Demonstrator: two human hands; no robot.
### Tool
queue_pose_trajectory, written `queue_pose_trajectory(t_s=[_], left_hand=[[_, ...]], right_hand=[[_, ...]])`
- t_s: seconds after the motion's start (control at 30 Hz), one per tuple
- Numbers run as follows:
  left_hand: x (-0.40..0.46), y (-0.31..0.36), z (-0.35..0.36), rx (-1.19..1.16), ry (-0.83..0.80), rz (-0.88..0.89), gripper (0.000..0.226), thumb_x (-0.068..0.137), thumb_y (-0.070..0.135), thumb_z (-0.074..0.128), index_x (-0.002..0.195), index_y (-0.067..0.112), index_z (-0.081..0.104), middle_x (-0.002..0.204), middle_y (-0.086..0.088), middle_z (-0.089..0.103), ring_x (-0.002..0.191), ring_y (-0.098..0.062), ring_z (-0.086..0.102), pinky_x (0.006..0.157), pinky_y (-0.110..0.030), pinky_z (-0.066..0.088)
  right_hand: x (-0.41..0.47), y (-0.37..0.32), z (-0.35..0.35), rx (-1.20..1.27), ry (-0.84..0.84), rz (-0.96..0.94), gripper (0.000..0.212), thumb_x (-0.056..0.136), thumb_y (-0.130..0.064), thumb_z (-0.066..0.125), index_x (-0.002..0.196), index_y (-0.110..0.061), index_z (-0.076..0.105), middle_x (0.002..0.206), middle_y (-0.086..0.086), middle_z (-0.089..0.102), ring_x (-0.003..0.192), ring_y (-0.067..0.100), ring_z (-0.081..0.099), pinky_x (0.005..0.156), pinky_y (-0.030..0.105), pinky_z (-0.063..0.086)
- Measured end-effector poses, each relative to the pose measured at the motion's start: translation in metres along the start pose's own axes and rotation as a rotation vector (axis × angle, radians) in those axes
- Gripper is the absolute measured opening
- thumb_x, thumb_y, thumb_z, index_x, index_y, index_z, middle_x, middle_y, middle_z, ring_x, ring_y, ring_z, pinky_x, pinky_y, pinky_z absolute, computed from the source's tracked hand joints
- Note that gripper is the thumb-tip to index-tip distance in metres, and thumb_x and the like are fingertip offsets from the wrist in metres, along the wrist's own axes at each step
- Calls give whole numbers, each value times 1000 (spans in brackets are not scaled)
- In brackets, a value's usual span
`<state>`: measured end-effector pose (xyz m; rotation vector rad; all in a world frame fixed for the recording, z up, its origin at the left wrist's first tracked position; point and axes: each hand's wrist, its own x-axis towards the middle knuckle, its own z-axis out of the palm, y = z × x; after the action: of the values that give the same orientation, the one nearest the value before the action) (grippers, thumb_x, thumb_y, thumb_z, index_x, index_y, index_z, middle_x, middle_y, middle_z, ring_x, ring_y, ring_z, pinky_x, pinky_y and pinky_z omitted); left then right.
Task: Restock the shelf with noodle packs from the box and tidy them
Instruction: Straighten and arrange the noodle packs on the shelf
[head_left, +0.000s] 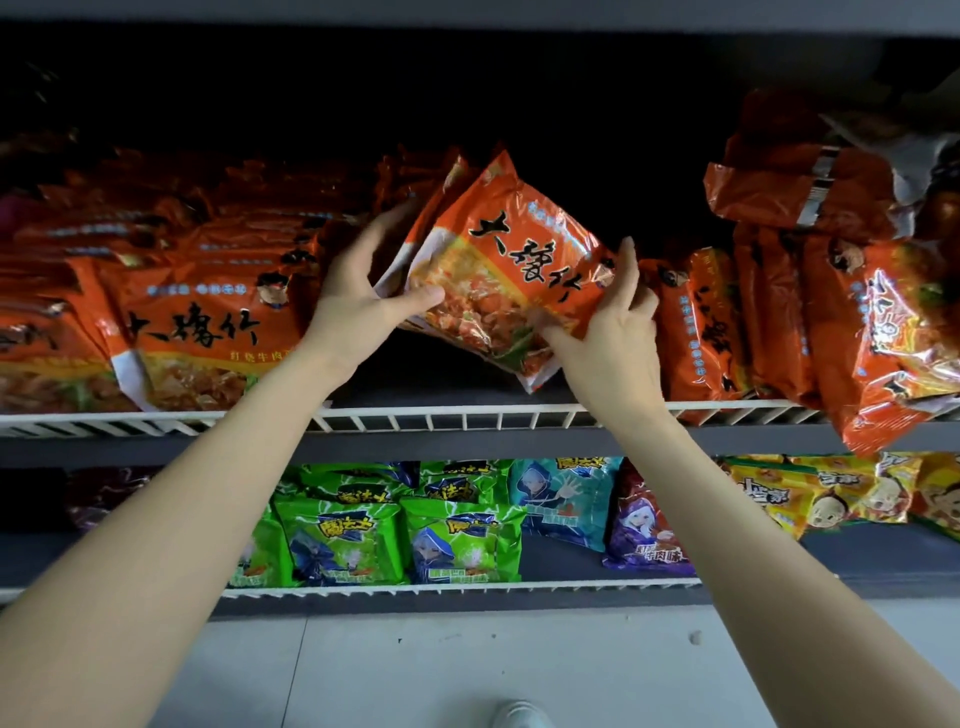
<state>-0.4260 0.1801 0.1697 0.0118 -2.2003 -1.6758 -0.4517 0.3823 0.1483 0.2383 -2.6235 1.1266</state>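
A white shoe tip (519, 716) is showing at the bottom edge on the pale grey floor (467, 670), nearest of all. Above it, the lower shelf (753, 564) is carrying green snack packs (462, 540) behind its white wire rail, with a teal pack (566, 499) and a purple pack (649, 530) beside them and yellow packs (810, 493) toward the right end. The upper shelf (441, 384) is holding flat stacks of orange noodle packs (197, 322) along its left part and a row of upright orange packs (769, 322) at its right part, one pack (883, 364) leaning out over the front rail (441, 417). Between the stacks a gap is lying open, and a tilted orange noodle pack (514, 265) is being held over it, clear of the shelf board. The left hand (363, 280) is gripping the pack's left edge, thumb on the front, fingers curled behind. The right hand (618, 332) is pinching its lower right corner, thumb on the front and fingers at the pack's right edge.
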Motion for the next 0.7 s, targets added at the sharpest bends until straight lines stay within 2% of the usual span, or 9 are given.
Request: queue_pose_trajectory(t_s=[0.03,0.1,0.2,0.3,0.43,0.5,0.6,0.63,0.7], left_hand=[[1,0,-3,9,-1,-11,70,80,-2,68,136,28,37,133,14,43,115,7,44,82,-1,43],[3,0,-8,33,-42,-49,78,80,-2,68,142,27,33,141,8,42,122,-4,44,95,-17,46],[6,7,-14,200,-62,-49,94,77,-5,70,147,34,20,145,7,36,130,-12,39,106,-36,38],[8,15,-15,358,-88,-49,107,76,-8,69,149,37,6,153,2,26,137,-18,30,100,-28,32],[10,15,-8,305,-87,-47,105,76,-5,69,149,34,5,150,2,32,134,-18,36,108,-42,35],[17,10,-2,247,-38,-38,97,78,0,69,150,28,9,149,1,33,134,-15,34,109,-36,31],[31,-3,10,378,76,23,87,79,10,71,147,17,18,145,-5,39,133,-20,39,110,-37,33],[35,-10,15,446,125,19,86,79,13,71,147,12,19,144,-7,40,132,-22,40,109,-36,34],[40,-19,23,516,190,-18,90,82,16,71,149,9,12,147,-10,37,131,-23,41,103,-22,34]], right_hand=[[3,-1,5,109,-44,5,98,87,-43,63,151,-21,-6,141,19,36,119,38,47,83,31,38],[9,-3,16,296,-130,17,95,88,-34,65,151,-23,-5,142,12,43,122,31,49,89,30,41],[18,-7,31,472,-170,6,92,87,-19,67,151,-26,1,143,7,43,129,25,45,105,37,41],[28,-10,41,707,-249,29,99,83,-3,68,149,-36,2,146,3,39,132,20,42,107,46,40],[43,-19,48,822,-271,40,112,75,7,73,150,-30,-2,148,6,33,134,22,38,106,51,40],[50,-20,44,818,-221,23,115,74,6,75,150,-29,-3,147,4,34,134,20,39,104,47,42],[61,-22,40,569,-42,-92,117,71,-7,81,150,-27,-1,148,6,34,133,22,40,102,41,44],[65,-23,42,447,23,-123,116,70,-11,82,151,-27,0,147,9,34,132,27,41,100,45,45],[67,-25,49,256,105,-163,112,72,-15,80,151,-30,1,144,15,35,128,38,42,94,55,47]])
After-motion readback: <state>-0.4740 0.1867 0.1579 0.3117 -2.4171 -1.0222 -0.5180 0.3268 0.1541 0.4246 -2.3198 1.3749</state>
